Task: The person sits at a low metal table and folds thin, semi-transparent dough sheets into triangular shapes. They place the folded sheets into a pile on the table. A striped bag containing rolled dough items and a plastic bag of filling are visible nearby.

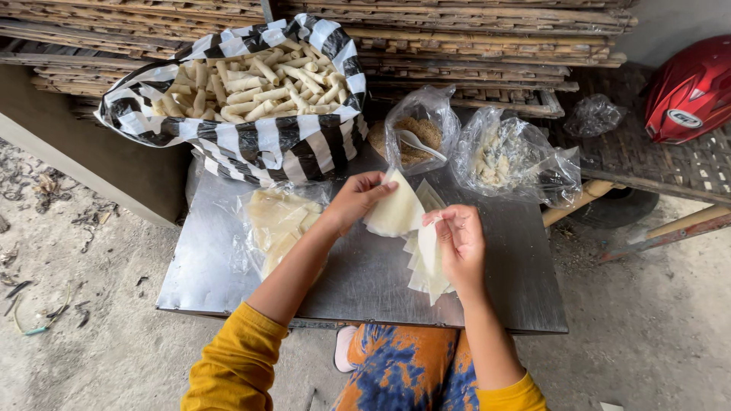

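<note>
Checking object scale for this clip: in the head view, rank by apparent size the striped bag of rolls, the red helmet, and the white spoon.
1. Striped bag of rolls, clearly largest.
2. Red helmet, partly cut off by the frame, so its full size is unsure.
3. White spoon, smallest.

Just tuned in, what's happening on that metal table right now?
A person in yellow sleeves is peeling a thin pale wrapper sheet with the left hand, while the right hand pinches the stack of wrappers on the metal table. Behind sit a striped bag of rolled sticks, a bag of brown filling with a spoon and another clear bag.
</note>
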